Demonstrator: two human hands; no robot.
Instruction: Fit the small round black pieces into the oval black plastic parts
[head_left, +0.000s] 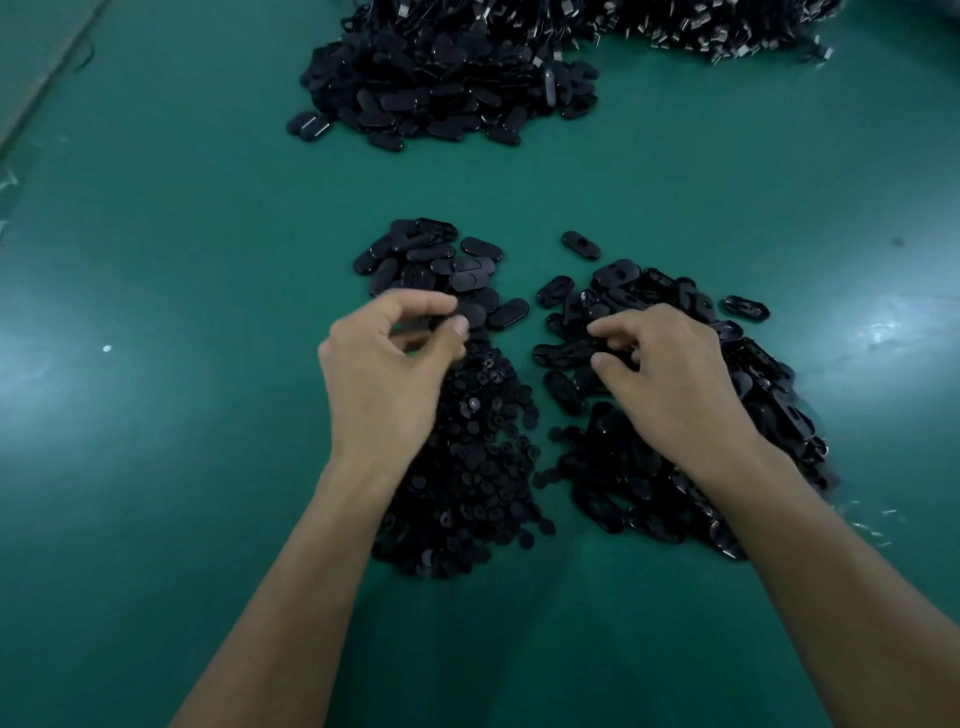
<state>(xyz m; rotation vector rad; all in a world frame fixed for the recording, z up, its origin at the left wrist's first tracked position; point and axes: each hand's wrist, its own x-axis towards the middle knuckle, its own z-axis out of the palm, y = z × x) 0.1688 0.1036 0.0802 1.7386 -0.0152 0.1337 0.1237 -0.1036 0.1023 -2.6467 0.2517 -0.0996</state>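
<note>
While right hand pinches oval part, round pieces beside, heaps beyond.

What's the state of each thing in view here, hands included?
small round pieces, loose heap, unfitted.
right pile of oval parts, jumbled, many openings up.
left pile of oval parts, jumbled, mostly smooth side up.
lone oval part, flat, apart, hole up.
far heap, untouched.
left hand, blurred, fingers curled above the small round pieces; hold unclear.
right hand, fingers curled on the right pile of oval parts; grip unclear.
</note>
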